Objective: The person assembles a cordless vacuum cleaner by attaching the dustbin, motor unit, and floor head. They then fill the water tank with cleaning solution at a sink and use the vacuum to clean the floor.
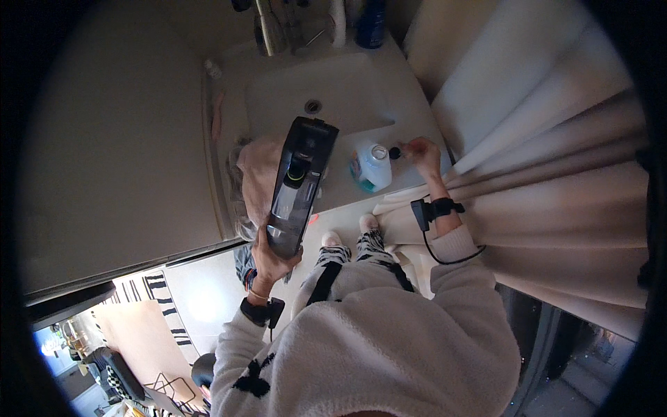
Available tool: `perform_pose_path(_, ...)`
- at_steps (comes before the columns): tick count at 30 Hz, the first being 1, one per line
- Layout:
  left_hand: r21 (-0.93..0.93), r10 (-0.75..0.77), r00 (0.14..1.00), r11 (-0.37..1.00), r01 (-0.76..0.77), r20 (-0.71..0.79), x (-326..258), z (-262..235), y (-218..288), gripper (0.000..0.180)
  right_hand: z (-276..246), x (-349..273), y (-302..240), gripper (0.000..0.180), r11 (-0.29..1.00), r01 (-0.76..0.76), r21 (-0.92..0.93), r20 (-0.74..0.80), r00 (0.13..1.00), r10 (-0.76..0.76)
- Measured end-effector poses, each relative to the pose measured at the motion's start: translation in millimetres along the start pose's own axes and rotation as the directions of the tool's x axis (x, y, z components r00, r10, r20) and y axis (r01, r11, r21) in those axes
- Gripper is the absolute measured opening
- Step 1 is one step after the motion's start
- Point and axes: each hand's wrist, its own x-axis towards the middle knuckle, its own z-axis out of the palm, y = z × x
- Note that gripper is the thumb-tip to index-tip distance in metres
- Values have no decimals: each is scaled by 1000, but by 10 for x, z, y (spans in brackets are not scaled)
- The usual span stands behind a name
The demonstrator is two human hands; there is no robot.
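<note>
My left hand [272,256] grips the lower end of a long, dark see-through tank [295,187], tilted over the counter's front edge. The tank has a black top end and a round dark part with a green ring inside. At the right, my right hand [422,156] pinches a small round black cap [395,153] at its fingertips. Just left of the cap stands a translucent bottle [373,168] with bluish-green liquid low in it. Its round mouth is uncovered.
Behind the tank lies a white sink [326,83] with a drain and a metal faucet [267,31]. A pinkish cloth [258,174] sits left of the tank. A dark blue bottle [371,24] stands at the back. Beige curtains [556,174] hang at the right.
</note>
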Motion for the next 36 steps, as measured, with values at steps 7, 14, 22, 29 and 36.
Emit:
perform_pose_path(7,-44,-17,1000,999,17,-7,10,28,-84,98,56,30,68,11,996,-43,79,-13,999,44)
perform_pose_path(14,-73,-5,1000,997,6,7,-4,63,-212,97,190,-21,-10,11,884,51,-464,-18,998,-67)
perform_pose_path(22,-82,-11,1000,997,12,7,-1,39,-171,96,140,-102,-58,20,969,-63,-237,-40,998,55)
perform_pose_path(29,-74,28,999,997,-29,-16,-23,110,-263,97,129,-38,241,21,966,-172,-191,76,979,189)
perform_pose_path(36,-53,64,998,996,-65,-27,-20,111,-227,96,172,-56,-103,21,806,23,-591,96,994,42)
